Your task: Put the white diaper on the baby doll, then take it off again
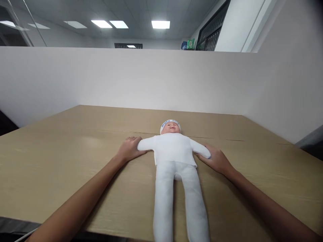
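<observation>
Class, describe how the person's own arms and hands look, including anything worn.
The left hand and right hand are ungloved. Both slender forearms are bare, with no sleeve, watch or bracelet showing. Some fingers are hidden, so rings can't be ruled out.

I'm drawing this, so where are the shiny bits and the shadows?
Head view: ceiling lights glow bright white; head view: pale glare on the table, left of the doll; head view: soft shadows along the inner sides of the left forearm and right forearm.
</observation>
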Tool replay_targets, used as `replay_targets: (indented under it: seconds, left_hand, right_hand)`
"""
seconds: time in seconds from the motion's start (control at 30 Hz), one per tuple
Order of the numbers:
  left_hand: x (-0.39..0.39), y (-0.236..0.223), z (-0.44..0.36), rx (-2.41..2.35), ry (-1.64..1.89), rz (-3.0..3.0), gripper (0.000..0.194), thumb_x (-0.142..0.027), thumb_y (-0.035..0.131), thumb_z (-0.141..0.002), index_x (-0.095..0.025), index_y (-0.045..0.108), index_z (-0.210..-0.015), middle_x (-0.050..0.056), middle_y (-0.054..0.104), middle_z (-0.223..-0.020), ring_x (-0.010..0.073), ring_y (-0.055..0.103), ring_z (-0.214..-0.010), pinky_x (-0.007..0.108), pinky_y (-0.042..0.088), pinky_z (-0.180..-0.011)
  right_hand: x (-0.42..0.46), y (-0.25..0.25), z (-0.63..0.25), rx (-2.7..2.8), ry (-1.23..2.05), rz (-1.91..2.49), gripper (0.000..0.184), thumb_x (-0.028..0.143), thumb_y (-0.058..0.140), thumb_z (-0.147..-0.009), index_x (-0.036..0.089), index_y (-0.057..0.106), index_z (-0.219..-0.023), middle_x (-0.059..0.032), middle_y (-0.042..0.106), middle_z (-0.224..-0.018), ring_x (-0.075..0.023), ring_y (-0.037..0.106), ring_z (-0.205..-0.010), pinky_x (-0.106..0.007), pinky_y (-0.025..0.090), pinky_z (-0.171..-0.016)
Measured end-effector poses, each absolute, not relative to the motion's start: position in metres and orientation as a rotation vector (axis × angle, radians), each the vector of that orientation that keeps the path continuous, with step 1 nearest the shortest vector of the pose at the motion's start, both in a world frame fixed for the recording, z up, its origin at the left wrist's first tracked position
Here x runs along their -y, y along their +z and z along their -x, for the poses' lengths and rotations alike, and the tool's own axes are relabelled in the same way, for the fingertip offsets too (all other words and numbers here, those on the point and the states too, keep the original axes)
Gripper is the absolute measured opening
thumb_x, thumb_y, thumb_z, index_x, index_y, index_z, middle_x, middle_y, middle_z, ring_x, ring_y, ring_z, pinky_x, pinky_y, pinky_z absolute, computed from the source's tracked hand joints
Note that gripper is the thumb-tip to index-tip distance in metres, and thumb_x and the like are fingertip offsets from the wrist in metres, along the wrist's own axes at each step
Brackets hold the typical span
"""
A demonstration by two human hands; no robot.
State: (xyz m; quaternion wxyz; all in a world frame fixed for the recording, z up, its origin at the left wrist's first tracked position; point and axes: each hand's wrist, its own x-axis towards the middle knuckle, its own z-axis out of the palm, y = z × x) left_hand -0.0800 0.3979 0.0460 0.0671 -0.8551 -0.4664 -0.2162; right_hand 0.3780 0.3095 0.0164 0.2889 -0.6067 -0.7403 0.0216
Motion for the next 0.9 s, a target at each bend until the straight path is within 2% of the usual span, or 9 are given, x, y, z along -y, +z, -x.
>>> replay_targets:
  seconds: [0.1,0.33,0.57,0.73,0.9]
  left_hand:
    - [-0.431,0.044,0.083,1.314,-0.694,2.553,0.054,-0.073,0.068,-0.091,-0.020,0.069,-0.104,0.012,0.078,-0.099,0.0332,0.073,-0.097,0.042,0.051,-0.088]
    - [-0.501,0.044,0.076,1.345,-0.690,2.441,0.056,-0.074,0.071,-0.088,-0.020,0.073,-0.104,0.013,0.077,-0.091,0.0324,0.071,-0.090,0.040,0.048,-0.080]
    - [-0.545,0.039,0.064,1.399,-0.722,2.385,0.060,-0.076,0.069,-0.090,-0.020,0.075,-0.110,0.013,0.080,-0.100,0.0343,0.070,-0.096,0.043,0.048,-0.085]
    - [-0.546,0.035,0.064,1.406,-0.707,2.374,0.055,-0.069,0.068,-0.093,-0.020,0.074,-0.118,0.014,0.077,-0.110,0.0357,0.067,-0.107,0.047,0.047,-0.093]
    - [-0.516,0.040,0.064,1.442,-0.860,2.319,0.077,-0.073,0.072,-0.088,-0.022,0.062,-0.144,0.018,0.067,-0.143,0.0402,0.057,-0.132,0.051,0.042,-0.106]
  right_hand:
    - [-0.344,0.016,-0.380,1.981,0.049,1.616,0.034,0.055,0.065,-0.096,0.028,0.071,-0.116,-0.0068,0.083,-0.105,-0.0299,0.077,-0.088,-0.037,0.054,-0.074]
    - [-0.415,0.017,-0.384,1.930,-0.063,1.654,0.034,0.059,0.068,-0.094,0.029,0.067,-0.110,-0.0051,0.081,-0.101,-0.0300,0.076,-0.086,-0.036,0.051,-0.069]
    - [-0.466,0.019,-0.397,1.955,-0.141,1.675,0.051,0.068,0.067,-0.095,0.029,0.064,-0.127,-0.0073,0.081,-0.118,-0.0331,0.076,-0.096,-0.038,0.052,-0.074]
    - [-0.479,0.010,-0.400,2.028,-0.250,1.608,0.056,0.069,0.063,-0.098,0.024,0.063,-0.132,-0.0126,0.078,-0.126,-0.0380,0.071,-0.110,-0.052,0.050,-0.099]
    - [-0.452,0.013,-0.380,1.929,-0.383,1.530,0.072,0.063,0.073,-0.092,0.022,0.055,-0.149,-0.0186,0.064,-0.147,-0.0421,0.058,-0.132,-0.056,0.045,-0.110]
